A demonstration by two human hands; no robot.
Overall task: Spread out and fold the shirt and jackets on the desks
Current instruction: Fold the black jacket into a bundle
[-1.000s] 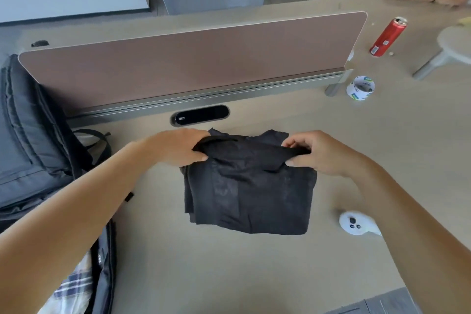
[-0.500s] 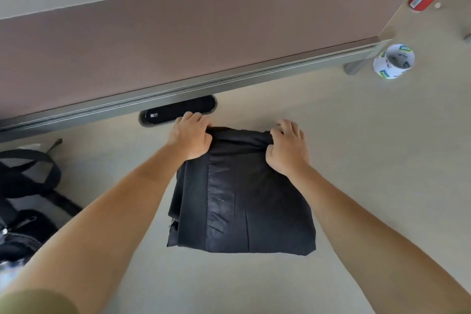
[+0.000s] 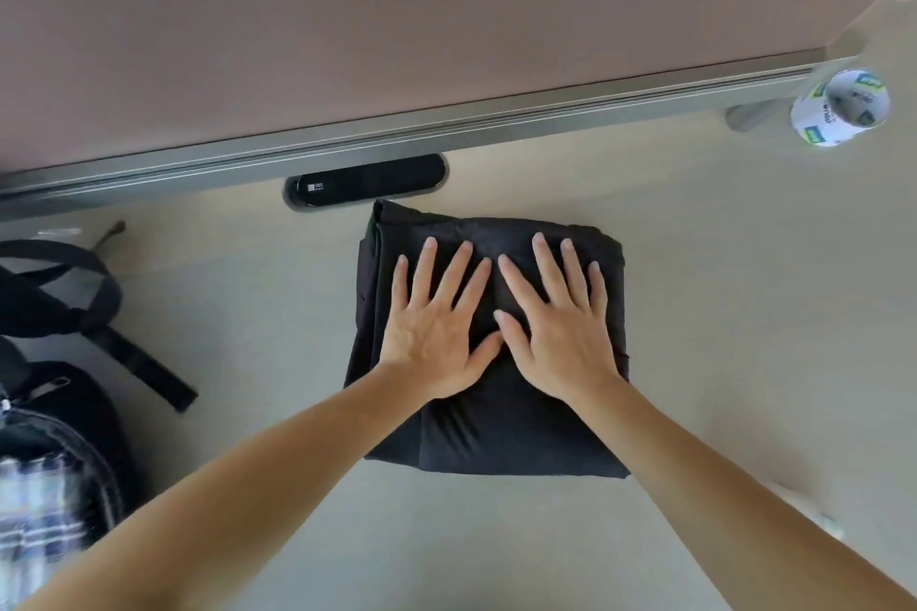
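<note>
A brown partition panel [image 3: 397, 15] fills the top of the view, standing on a grey rail along the far edge of a pale surface [image 3: 744, 313]. At 9 o'clock from the centre, a black backpack [image 3: 54, 417] lies on the surface with its straps loose, and a plaid cloth [image 3: 34, 511] shows at its lower edge. In the centre lies a folded black garment [image 3: 521, 442], a thick, roughly square bundle; whether it is a shirt or a jacket cannot be told. Both hands rest flat on its far half, palms down, fingers straight and spread, pointing to 12 o'clock. The left hand [image 3: 436, 332] covers the left part and the right hand [image 3: 560, 332] the right part, and their thumbs meet in the middle. The garment's near half shows at 6 o'clock of the hands, between the forearms. A black oval socket [image 3: 367, 181] is set in the surface at 11 o'clock, just beyond the garment. A roll of tape [image 3: 838, 107] sits at 2 o'clock, well apart. Half a second ago both hands gripped the garment's far edge with curled fingers; now they lie open on top of it
</note>
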